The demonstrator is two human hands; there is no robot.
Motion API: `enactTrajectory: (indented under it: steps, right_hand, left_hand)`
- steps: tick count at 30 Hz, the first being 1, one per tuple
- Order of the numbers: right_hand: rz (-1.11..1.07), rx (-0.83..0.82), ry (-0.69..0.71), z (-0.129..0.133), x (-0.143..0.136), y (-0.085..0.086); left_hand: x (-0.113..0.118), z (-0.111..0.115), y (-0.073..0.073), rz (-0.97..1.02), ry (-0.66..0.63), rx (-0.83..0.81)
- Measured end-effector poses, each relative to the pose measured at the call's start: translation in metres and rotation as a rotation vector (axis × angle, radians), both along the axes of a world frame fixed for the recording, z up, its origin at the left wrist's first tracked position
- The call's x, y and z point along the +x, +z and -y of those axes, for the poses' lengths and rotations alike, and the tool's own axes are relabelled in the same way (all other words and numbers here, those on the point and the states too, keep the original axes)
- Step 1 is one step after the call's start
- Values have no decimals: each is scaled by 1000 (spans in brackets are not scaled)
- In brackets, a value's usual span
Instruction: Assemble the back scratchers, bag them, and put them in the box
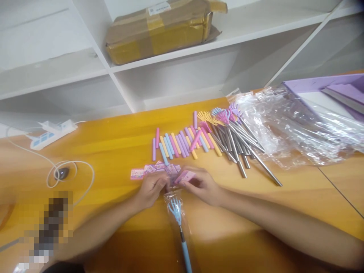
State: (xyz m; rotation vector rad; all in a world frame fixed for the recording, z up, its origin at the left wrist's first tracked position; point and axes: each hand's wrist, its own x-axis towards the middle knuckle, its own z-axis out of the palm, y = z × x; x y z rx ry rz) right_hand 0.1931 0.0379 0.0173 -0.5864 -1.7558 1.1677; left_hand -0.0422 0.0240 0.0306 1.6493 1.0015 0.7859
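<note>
A blue back scratcher [175,212] with a hand-shaped head lies inside a clear plastic bag [172,196], its handle pointing toward me. My left hand [153,187] is closed on the bag's top edge, fingers curled and thumb on top. Beside it, my right hand [200,185] pinches a small pink printed card [186,176] close to the bag's mouth. More printed cards [137,174] lie just beyond my hands. Past them are several coloured handle sleeves [170,146] in pink, purple, blue and yellow.
Metal-rod back scratchers [236,140] with coloured heads are piled at the right. Clear plastic bags [273,121] lie beyond them, by a purple box [301,85]. A power strip [52,134], cable and dark mouse [61,173] sit left. A taped carton [159,34] stands on the shelf.
</note>
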Motion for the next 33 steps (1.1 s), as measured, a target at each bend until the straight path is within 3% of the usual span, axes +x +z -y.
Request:
enactTrajectory:
  steps: [3, 6, 10, 17, 24, 27, 33]
  right_hand:
    - [4, -93, -24, -2, 0, -4]
    - [41, -81, 17, -1, 3, -3]
    - [57, 5, 29, -1, 7, 2]
    - [120, 274, -162, -9, 10, -2]
    - [182, 397, -301, -6, 6, -5]
    - [179, 418, -315, -5, 5, -7]
    - [175, 503, -270, -10, 7, -5]
  left_hand:
    - [4, 4, -1, 45, -7, -46]
    - [7, 5, -2, 52, 30, -104]
    - [10, 6, -3, 131, 74, -209]
    - [11, 4, -7, 293, 95, -350]
    - [5, 2, -14, 300, 171, -388]
    - [3, 2, -17, 276, 172, -368]
    - [3, -3, -23, 441, 155, -428]
